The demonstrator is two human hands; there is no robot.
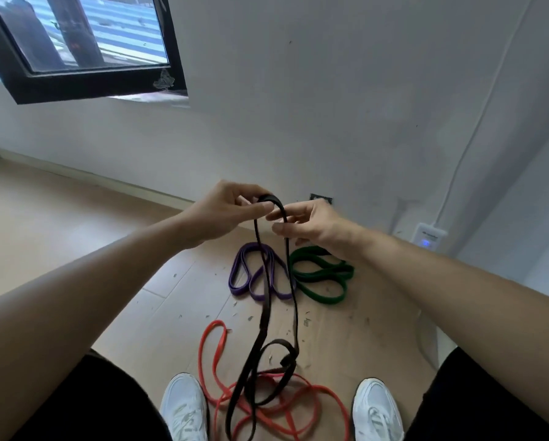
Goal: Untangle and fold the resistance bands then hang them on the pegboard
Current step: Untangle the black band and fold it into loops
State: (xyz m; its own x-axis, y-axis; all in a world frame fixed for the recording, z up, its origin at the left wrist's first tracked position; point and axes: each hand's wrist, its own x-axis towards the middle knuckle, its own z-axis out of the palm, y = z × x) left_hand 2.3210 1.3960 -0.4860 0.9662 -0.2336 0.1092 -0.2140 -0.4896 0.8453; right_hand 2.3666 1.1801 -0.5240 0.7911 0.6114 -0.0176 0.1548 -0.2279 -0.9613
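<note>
At the top bend of the black band [263,316], the left grip [225,214] is closed, thumb and fingers pinching the fold so the loop hangs free and its twists show. Just beside it on the same band, the right grip [314,224] is loosely curled, thumb and forefinger seemingly nipping the right strand a little under the fold, probably to slide along it and find the crossing. From there 2 strands drop toward the floor [60,224], and the band's lower end twists into a small loop lying across the red band [220,342], so these 2 look not yet separated. Behind the black band's hanging strands the purple band [253,246] lies folded in loops, with the green band [320,297] folded just to the right. White shoes [184,405] stand either side of the black band's lower end. No pegboard is in view, so hanging seems some way off.
</note>
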